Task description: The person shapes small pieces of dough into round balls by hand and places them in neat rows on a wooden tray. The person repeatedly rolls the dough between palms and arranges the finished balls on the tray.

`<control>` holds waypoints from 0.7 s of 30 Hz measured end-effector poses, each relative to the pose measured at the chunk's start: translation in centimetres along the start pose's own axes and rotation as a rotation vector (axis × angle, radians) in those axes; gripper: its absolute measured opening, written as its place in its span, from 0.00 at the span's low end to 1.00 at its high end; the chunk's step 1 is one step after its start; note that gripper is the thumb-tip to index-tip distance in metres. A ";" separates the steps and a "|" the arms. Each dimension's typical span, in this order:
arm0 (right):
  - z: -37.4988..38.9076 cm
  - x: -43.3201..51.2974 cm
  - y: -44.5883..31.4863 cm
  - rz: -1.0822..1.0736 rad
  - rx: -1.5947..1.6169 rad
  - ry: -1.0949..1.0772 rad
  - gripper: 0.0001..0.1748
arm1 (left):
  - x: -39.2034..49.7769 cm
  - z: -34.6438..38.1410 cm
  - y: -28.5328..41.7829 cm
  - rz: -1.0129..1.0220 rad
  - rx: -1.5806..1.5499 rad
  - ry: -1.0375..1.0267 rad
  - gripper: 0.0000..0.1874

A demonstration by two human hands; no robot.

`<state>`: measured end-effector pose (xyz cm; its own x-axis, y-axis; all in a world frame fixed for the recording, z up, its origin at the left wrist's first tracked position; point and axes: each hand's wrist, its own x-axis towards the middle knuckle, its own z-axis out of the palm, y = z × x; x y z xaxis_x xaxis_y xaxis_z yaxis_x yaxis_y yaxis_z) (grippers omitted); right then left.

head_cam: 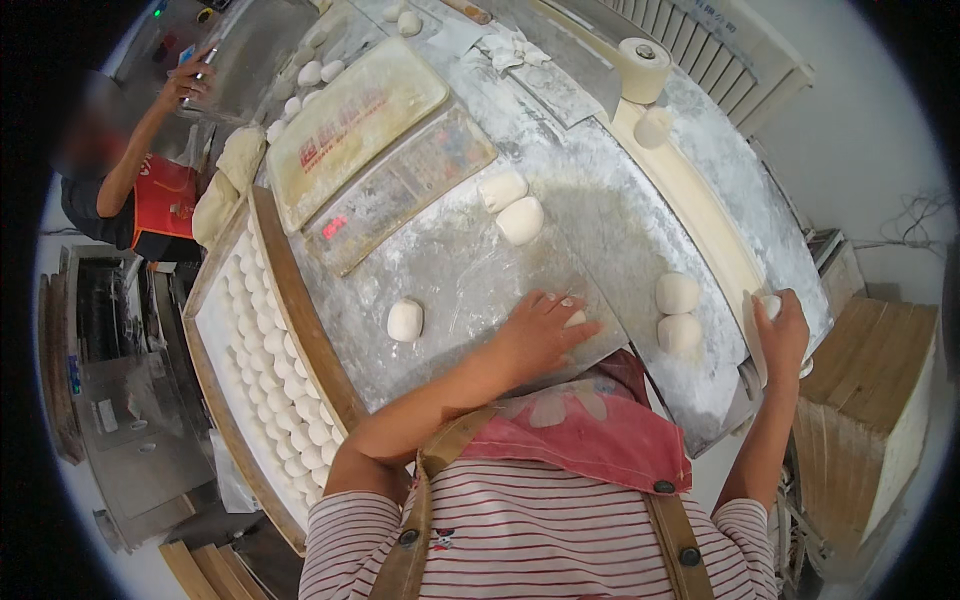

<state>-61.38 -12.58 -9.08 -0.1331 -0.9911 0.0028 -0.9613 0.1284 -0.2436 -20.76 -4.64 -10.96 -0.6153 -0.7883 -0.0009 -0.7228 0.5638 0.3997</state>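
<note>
My left hand (546, 331) is cupped palm down over a dough ball (576, 318) on the floured metal table (465, 270); only a bit of the dough shows by the thumb. At the near end of a long cream-coloured belt (705, 199), the fingers of my right hand (784, 334) are closed around another dough ball (770, 306). Two touching dough balls (678, 311) sit between my hands. Farther up the table lies a second touching pair (514, 206). A single dough ball (406, 320) rests left of my left hand.
A wooden-framed tray (304, 315) with rows of dough balls flanks the table's left edge. Beyond are a digital scale (401, 187), a flour-dusted plastic lid (360, 135) and a dough lump (229, 176). The belt's roller (643, 71) is at the far end. A co-worker's hand (187, 81) shows upper left.
</note>
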 end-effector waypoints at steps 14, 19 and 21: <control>0.5 5.7 -8.8 -0.310 0.040 -0.031 0.39 | -13.6 -7.1 -6.4 -0.556 0.031 -0.080 0.32; 2.2 8.3 -11.6 -0.272 -0.021 -0.123 0.35 | -12.7 -7.0 -7.6 -0.465 0.014 -0.091 0.29; 2.7 9.1 -11.3 -0.336 0.095 -0.096 0.33 | -11.4 -6.6 -8.2 -0.414 0.020 -0.072 0.28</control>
<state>-51.10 -23.18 -8.94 0.2145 -0.9767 0.0082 -0.9203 -0.2049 -0.3334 -5.72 -1.93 -8.21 -0.2920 -0.9302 -0.2223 -0.9191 0.2086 0.3343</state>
